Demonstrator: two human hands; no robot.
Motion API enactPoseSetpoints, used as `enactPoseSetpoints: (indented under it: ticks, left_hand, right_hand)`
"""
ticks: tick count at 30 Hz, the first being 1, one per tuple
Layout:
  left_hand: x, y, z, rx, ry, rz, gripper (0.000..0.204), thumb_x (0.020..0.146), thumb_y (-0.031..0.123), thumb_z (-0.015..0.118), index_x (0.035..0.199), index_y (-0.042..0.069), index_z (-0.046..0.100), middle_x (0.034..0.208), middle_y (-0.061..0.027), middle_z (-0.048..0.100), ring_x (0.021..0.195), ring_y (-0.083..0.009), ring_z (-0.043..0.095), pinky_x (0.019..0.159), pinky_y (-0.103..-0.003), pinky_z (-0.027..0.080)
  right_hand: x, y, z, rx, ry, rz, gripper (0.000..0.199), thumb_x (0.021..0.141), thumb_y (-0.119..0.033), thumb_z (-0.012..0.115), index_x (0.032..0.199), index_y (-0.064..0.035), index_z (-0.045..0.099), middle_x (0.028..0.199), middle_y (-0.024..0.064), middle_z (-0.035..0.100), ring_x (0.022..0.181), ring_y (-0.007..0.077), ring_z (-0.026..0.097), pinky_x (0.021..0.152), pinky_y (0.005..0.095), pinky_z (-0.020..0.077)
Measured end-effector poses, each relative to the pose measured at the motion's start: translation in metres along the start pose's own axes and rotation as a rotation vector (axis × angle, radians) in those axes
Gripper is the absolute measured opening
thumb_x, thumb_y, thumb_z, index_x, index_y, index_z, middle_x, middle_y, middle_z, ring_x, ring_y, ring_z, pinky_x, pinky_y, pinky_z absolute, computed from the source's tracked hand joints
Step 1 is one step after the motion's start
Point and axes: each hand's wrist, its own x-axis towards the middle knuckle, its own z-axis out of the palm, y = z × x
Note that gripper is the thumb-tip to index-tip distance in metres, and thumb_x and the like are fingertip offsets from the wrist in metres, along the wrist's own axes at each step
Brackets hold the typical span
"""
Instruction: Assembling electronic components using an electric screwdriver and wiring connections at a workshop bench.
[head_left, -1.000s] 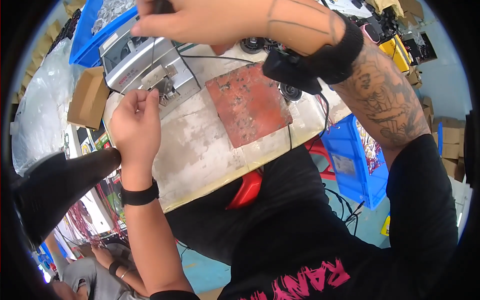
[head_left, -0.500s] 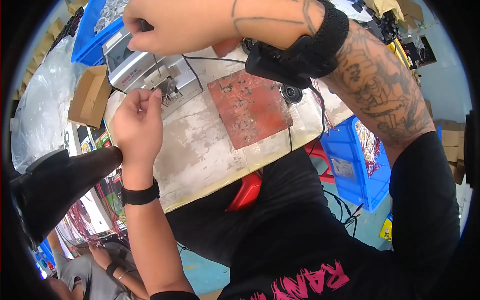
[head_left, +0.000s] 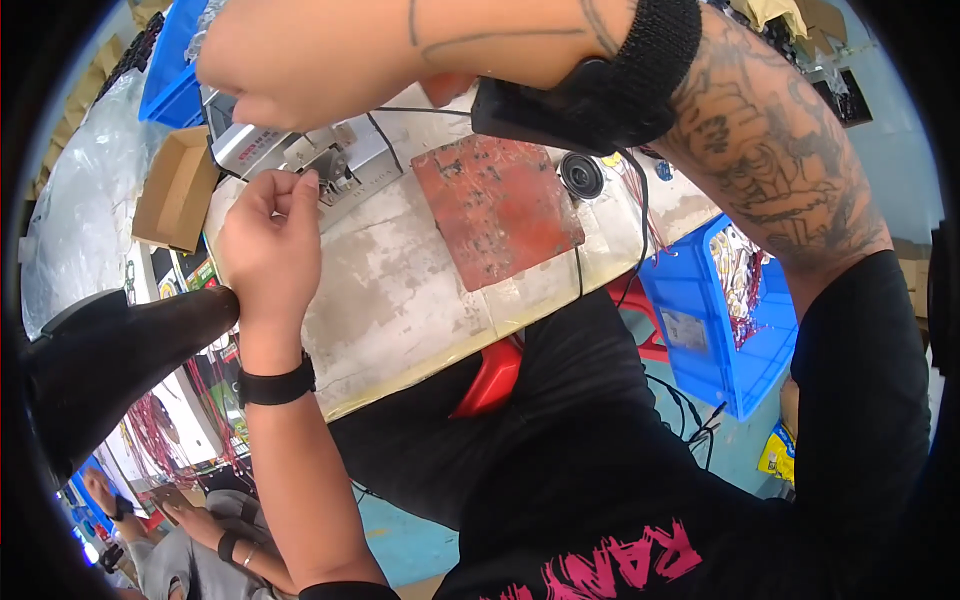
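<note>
My left hand [head_left: 268, 238] is pinched at the front of a small grey metal machine [head_left: 300, 158] on the white worktable [head_left: 400, 300]; whatever sits between its fingertips is too small to see. My right hand [head_left: 300, 60] hangs close to the camera above the machine, its fingers curled downward. What it grips is hidden. A black wrist strap with a black box [head_left: 590, 95] sits on my right forearm. A rust-red mat [head_left: 495, 205] lies on the table right of the machine, with a small round black speaker [head_left: 580, 175] beside it.
A blue bin [head_left: 170, 80] stands behind the machine and an open cardboard box [head_left: 175, 190] to its left. Another blue crate [head_left: 720, 310] with red wires sits on the floor at the right. A red stool [head_left: 490, 380] is under me. Another person sits at lower left [head_left: 200, 540].
My right hand and forearm have swung nearer the camera and to the left, now covering the table's far edge. My left hand stays pinched at the machine's front.
</note>
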Motion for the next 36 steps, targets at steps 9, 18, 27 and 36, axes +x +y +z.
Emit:
enactPoseSetpoints:
  ticks: [9, 18, 27, 36]
  left_hand:
    - [0.001, 0.000, 0.001, 0.010, 0.001, -0.019, 0.024, 0.100, 0.021, 0.070, 0.090, 0.000, 0.067, 0.071, 0.0011, 0.063, 0.064, -0.0038, 0.051, 0.060, -0.023, 0.039]
    - [0.001, -0.004, 0.000, 0.033, 0.018, 0.034, 0.024, 0.099, 0.022, 0.070, 0.091, -0.001, 0.068, 0.071, 0.0001, 0.064, 0.065, -0.0048, 0.055, 0.060, -0.023, 0.041]
    - [0.001, -0.006, 0.000, 0.062, 0.016, 0.049, 0.025, 0.099, 0.022, 0.070, 0.091, -0.001, 0.067, 0.072, -0.0036, 0.067, 0.066, -0.0078, 0.061, 0.063, -0.026, 0.045]
    - [0.001, -0.003, 0.001, 0.071, 0.009, 0.026, 0.025, 0.098, 0.023, 0.071, 0.090, 0.000, 0.067, 0.070, -0.0026, 0.066, 0.065, -0.0079, 0.061, 0.063, -0.026, 0.045]
  right_hand:
    - [0.032, 0.011, 0.010, -0.033, -0.023, 0.019, 0.021, 0.084, -0.014, 0.066, 0.087, 0.0035, 0.077, 0.085, 0.0268, 0.072, 0.082, 0.0415, 0.072, 0.077, 0.0463, 0.0582]
    - [0.025, 0.000, 0.006, -0.067, -0.051, 0.012, 0.020, 0.083, -0.014, 0.066, 0.087, 0.0029, 0.077, 0.085, 0.0261, 0.072, 0.082, 0.0410, 0.072, 0.077, 0.0459, 0.0582]
    - [0.010, -0.015, -0.008, -0.117, -0.080, 0.002, 0.019, 0.083, -0.013, 0.067, 0.088, 0.0022, 0.077, 0.086, 0.0255, 0.073, 0.083, 0.0405, 0.072, 0.077, 0.0455, 0.0581]
    - [0.035, -0.018, -0.012, -0.179, -0.109, 0.010, 0.019, 0.082, -0.013, 0.068, 0.089, 0.0016, 0.078, 0.086, 0.0248, 0.073, 0.083, 0.0400, 0.072, 0.077, 0.0451, 0.0581]
